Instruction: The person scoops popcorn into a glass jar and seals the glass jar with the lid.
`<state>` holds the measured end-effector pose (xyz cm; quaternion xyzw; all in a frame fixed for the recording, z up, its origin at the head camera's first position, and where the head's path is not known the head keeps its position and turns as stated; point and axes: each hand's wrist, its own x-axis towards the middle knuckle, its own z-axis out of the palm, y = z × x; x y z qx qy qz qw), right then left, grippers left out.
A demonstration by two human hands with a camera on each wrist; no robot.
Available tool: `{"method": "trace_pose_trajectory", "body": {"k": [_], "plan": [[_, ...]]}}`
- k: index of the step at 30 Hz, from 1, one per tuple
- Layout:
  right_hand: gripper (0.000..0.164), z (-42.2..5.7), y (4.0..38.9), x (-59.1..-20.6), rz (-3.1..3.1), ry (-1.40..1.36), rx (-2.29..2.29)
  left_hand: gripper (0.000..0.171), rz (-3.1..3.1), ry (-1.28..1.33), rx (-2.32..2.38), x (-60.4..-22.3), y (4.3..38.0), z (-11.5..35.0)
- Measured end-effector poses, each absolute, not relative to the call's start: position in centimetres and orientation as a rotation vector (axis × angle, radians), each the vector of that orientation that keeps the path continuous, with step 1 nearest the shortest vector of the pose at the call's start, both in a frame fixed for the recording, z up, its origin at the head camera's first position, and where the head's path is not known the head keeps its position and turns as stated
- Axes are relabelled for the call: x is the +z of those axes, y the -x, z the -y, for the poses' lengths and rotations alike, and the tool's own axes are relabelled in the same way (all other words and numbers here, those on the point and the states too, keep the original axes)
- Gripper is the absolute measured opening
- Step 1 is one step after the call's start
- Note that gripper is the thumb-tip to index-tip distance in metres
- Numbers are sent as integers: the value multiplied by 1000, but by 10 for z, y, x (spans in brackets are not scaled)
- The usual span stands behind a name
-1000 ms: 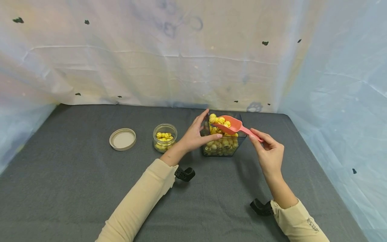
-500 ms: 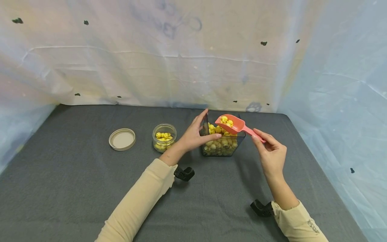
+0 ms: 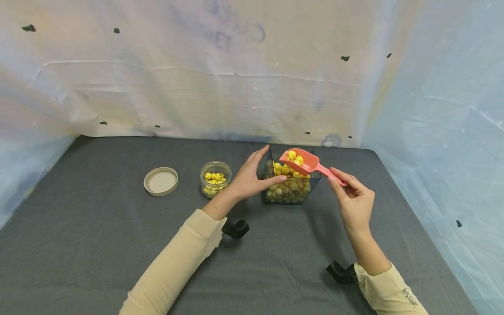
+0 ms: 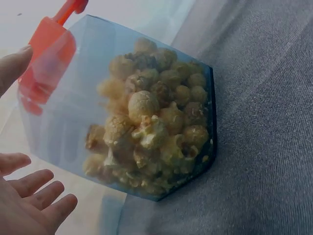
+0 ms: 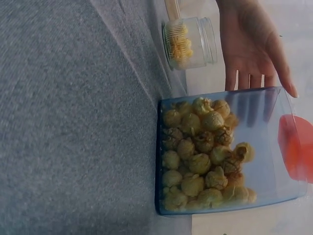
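A pink scoop (image 3: 311, 161) carrying a few pieces of yellow popcorn (image 3: 292, 155) is held over the clear box in the head view. My right hand (image 3: 356, 201) pinches its handle between thumb and fingers. The tapered transparent box (image 3: 268, 192) is partly filled with round popcorn (image 5: 200, 161). At the box's left side my left hand (image 3: 248, 178) is spread, fingers straight and thumb reaching toward the front rim. In the left wrist view a gap shows between most fingertips (image 4: 61, 205) and the box; contact at the rim is unclear.
Left of the box stands an open clear jar (image 5: 200, 41) with some popcorn in it, just behind my left wrist. A round lid (image 3: 161, 181) lies farther left on the grey cloth (image 3: 98, 236). Hanging sheets (image 3: 189, 96) border the table's back and sides.
The scoop has lifted slightly out of the popcorn and shifted right, with fewer pieces on it. My left hand has drawn back a little to the left.
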<state>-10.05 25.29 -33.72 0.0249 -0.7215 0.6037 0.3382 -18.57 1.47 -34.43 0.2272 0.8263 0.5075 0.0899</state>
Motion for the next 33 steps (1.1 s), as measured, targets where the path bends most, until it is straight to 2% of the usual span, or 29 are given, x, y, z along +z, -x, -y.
{"method": "trace_pose_trajectory", "body": {"k": [10, 33], "plan": [[24, -245, 98, -334, 1858, -118, 1610, 96, -2562, -792, 1463, -346, 181, 3], [24, -218, 97, -331, 1812, -285, 1731, 91, -2767, -833, 1378, -345, 174, 31]]}}
